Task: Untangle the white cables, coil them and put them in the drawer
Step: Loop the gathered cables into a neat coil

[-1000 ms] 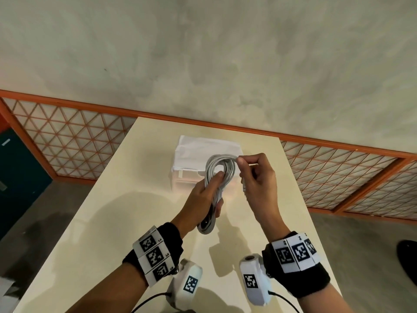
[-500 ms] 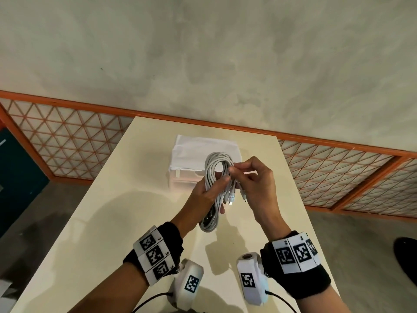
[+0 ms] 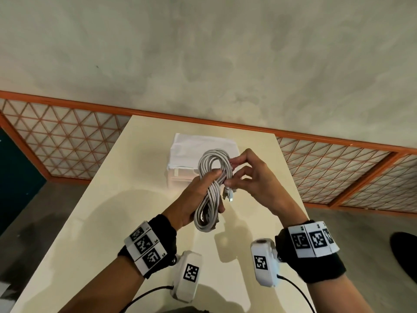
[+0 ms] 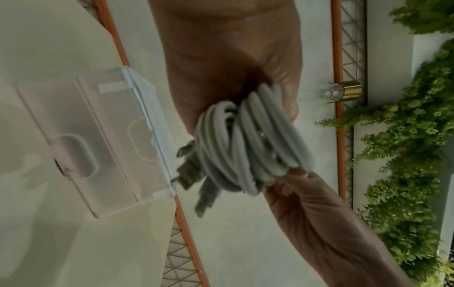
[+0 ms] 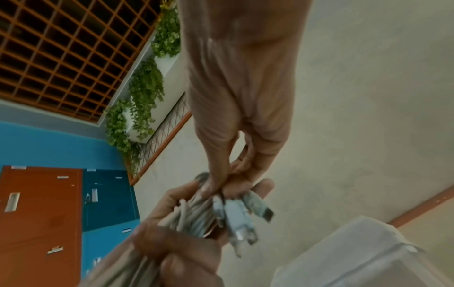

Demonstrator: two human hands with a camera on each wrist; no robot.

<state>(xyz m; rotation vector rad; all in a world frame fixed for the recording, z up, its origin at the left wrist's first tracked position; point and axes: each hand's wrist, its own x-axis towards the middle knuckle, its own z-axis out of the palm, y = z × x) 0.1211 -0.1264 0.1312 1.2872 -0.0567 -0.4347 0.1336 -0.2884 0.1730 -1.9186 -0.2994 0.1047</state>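
My left hand (image 3: 198, 195) grips a coil of white cables (image 3: 212, 184) around its middle, above the cream table (image 3: 112, 222). From the right, my right hand (image 3: 255, 184) pinches the strands at the coil's middle. Several plug ends (image 3: 228, 195) dangle just below those fingers. In the left wrist view the coil (image 4: 245, 145) sits in my palm with the plugs (image 4: 191, 174) hanging to its left. The right wrist view shows my right fingers (image 5: 221, 186) pressed on the cable ends by the plugs (image 5: 240, 213). Behind the hands stands a small translucent drawer unit (image 3: 187, 152).
The drawer unit (image 4: 98, 145) shows two fronts with handle cut-outs, near the table's far edge. An orange-framed lattice railing (image 3: 56, 143) runs behind and beside the table. Blue and orange lockers (image 5: 49, 213) stand off to the left.
My right hand moved from the top of the coil down to its middle. The plug ends now hang beside the coil. My left hand kept its grip.
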